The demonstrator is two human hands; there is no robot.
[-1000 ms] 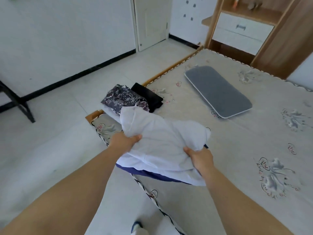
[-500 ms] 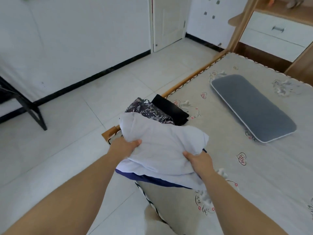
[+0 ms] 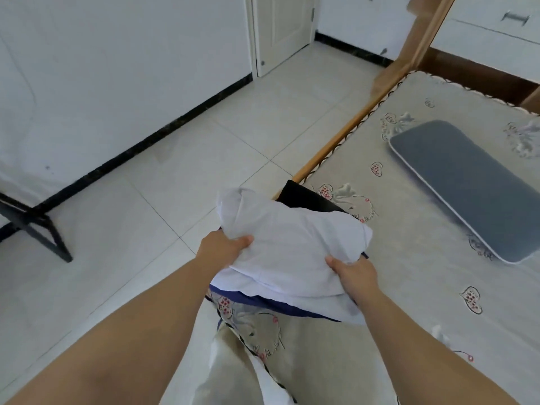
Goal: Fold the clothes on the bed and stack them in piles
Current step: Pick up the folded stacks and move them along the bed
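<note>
Head view: a folded white garment is held between both hands at the near corner of the bed. The left hand is clamped on the garment's left edge, thumb laid on top, fingers hidden underneath. The right hand is gripped on the right front edge, thumb on top, fingers tucked under the cloth. A dark blue layer is seen under the white garment, its edge exposed just below and between the hands; whether it is part of the same piece or a separate one cannot be told. Whether the bundle is resting on the bed or lifted just clear of it cannot be told. A folded black garment is seen just beyond the hands, partly covered by the white one, lying at the bed's edge next to the wooden bed rail. A grey pad is laid flat on the bed, well apart, beyond and to the right of the right hand. White floor tiles are seen to the left of the left hand, with a black metal frame leg far left. A white door and white drawers are seen far beyond the hands.
</note>
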